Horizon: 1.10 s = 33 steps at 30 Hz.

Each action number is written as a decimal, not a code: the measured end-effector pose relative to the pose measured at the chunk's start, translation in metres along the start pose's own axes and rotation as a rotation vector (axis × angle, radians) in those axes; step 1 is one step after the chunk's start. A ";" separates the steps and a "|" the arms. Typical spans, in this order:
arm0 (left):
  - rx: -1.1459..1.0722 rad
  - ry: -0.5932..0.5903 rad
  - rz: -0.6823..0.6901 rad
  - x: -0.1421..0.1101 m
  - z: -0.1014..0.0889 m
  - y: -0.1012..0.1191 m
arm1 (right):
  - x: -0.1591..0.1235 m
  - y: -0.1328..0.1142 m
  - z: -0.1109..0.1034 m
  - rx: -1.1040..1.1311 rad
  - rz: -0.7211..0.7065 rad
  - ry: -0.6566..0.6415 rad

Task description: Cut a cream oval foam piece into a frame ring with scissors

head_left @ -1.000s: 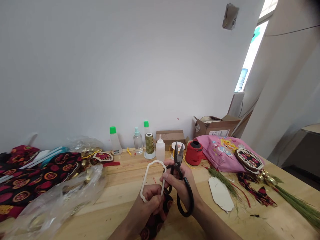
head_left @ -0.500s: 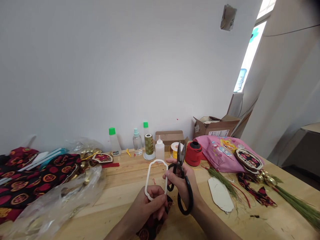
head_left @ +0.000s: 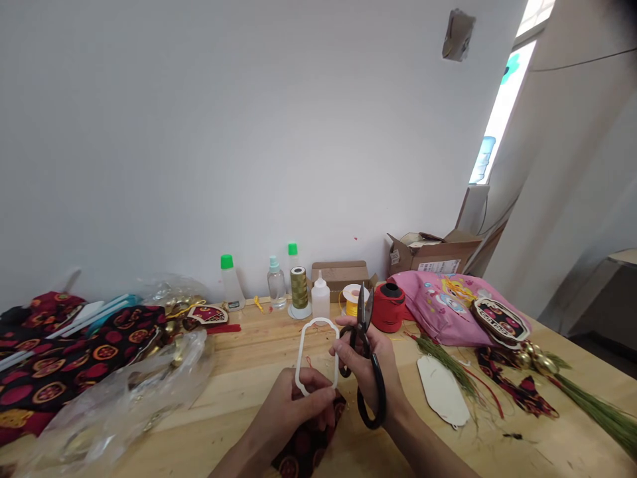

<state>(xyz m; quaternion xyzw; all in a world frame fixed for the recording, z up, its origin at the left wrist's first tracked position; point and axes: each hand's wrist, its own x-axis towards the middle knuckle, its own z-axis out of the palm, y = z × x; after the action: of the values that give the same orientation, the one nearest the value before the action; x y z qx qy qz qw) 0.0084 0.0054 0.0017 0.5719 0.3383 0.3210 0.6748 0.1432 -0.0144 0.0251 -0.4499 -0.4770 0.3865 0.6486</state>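
A white frame (head_left: 300,352) with a rounded outline and an open middle stands upright between my hands. My left hand (head_left: 288,415) pinches its lower end between thumb and fingers. My right hand (head_left: 385,378) is closed around black-handled scissors (head_left: 381,398), whose blades point up and are slightly parted. Thumb and fingertips of that hand also touch the frame's right side. Beneath my left hand lies a dark patterned cloth (head_left: 303,455), partly hidden by it. To the right of my right hand, a flat pale panel (head_left: 442,392) lies on the wooden table (head_left: 249,358).
Along the wall stand a dropper bottle (head_left: 321,299), an olive thread cone (head_left: 299,289), a yellow spool (head_left: 352,307) and a red thread cone (head_left: 389,309). A pink bag (head_left: 432,305) sits at right. Patterned cloth (head_left: 74,365) and a plastic bag (head_left: 124,405) cover the left.
The whole view has shifted slightly, so things sit a little further right. Slightly more dark cloth shows below my left hand. Both hands keep their holds on frame and scissors.
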 end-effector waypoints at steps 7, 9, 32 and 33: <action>-0.371 0.226 0.192 0.000 -0.007 0.018 | -0.003 0.004 0.001 -0.066 -0.022 -0.096; -0.344 0.268 0.186 0.000 -0.007 0.019 | -0.004 0.005 0.002 -0.114 -0.036 -0.102; -0.145 0.352 0.176 0.000 -0.008 0.017 | -0.005 0.015 0.001 -0.254 -0.157 -0.133; -0.134 0.352 0.161 0.000 -0.009 0.017 | -0.005 0.014 0.001 -0.241 -0.159 -0.124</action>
<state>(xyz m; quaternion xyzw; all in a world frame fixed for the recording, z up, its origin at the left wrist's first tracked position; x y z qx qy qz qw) 0.0003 0.0126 0.0172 0.4861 0.3823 0.4907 0.6138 0.1401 -0.0146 0.0102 -0.4606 -0.5931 0.3009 0.5879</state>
